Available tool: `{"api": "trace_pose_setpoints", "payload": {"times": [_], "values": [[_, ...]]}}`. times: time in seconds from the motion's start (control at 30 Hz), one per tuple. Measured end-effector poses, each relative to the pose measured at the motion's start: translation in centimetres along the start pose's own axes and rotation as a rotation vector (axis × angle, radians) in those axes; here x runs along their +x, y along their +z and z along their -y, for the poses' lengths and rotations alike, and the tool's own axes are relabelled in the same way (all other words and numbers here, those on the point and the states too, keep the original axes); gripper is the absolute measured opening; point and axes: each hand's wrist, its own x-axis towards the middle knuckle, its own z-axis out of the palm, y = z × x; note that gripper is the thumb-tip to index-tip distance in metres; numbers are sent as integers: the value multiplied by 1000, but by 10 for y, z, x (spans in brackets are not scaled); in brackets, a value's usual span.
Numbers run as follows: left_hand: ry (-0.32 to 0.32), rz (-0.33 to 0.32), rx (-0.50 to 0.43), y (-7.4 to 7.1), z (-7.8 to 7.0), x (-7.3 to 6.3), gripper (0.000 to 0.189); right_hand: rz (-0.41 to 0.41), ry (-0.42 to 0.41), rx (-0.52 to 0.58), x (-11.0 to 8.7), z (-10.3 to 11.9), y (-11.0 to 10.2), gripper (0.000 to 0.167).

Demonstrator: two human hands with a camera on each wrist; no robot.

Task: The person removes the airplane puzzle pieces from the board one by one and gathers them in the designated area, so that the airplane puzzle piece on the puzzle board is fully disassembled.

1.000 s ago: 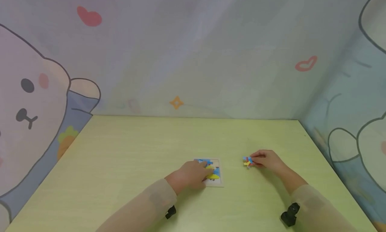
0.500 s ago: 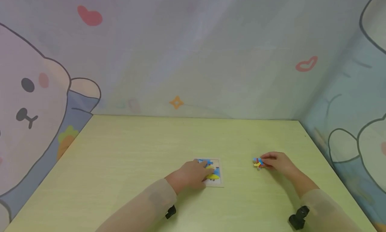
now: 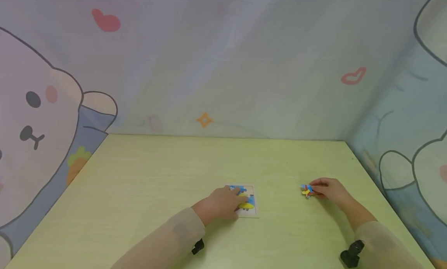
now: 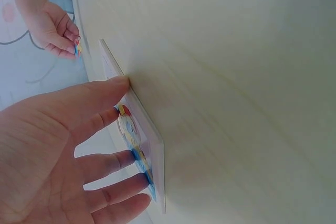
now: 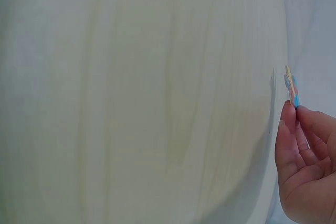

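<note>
Pale printed cloth (image 3: 251, 75) backs our light wooden table (image 3: 157, 179), over whose right half we have the small colourful puzzle piece (image 3: 307, 191), pinched at one edge between the thumb and fingertips of our right hand (image 3: 329, 190), well apart from the puzzle board (image 3: 257, 207) lying near the table's middle. We judge it best to pinch only that edge, lightly, so most of the printed face shows and turning is easy. Our left hand (image 3: 221, 203) lies loosely spread, gripping nothing, thumb at the board's rim and fingertips on its blue and yellow pieces (image 3: 248, 205), where gentle, even pressure should steady everything without nudging any loose.
</note>
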Motion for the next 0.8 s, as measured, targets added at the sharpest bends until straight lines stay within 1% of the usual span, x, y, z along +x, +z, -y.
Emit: {"api": "trace_pose_setpoints", "payload": {"times": [0.27, 0.53, 0.8], "values": [[-6, 7, -6, 1, -1, 1, 51, -19, 25, -31, 0, -9, -10, 33], [12, 3, 2, 1, -2, 1, 51, -28, 40, -62, -5, -16, -17, 35], [6, 8, 7, -1, -4, -1, 51, -42, 37, -86, -8, -25, -25, 35]]}}
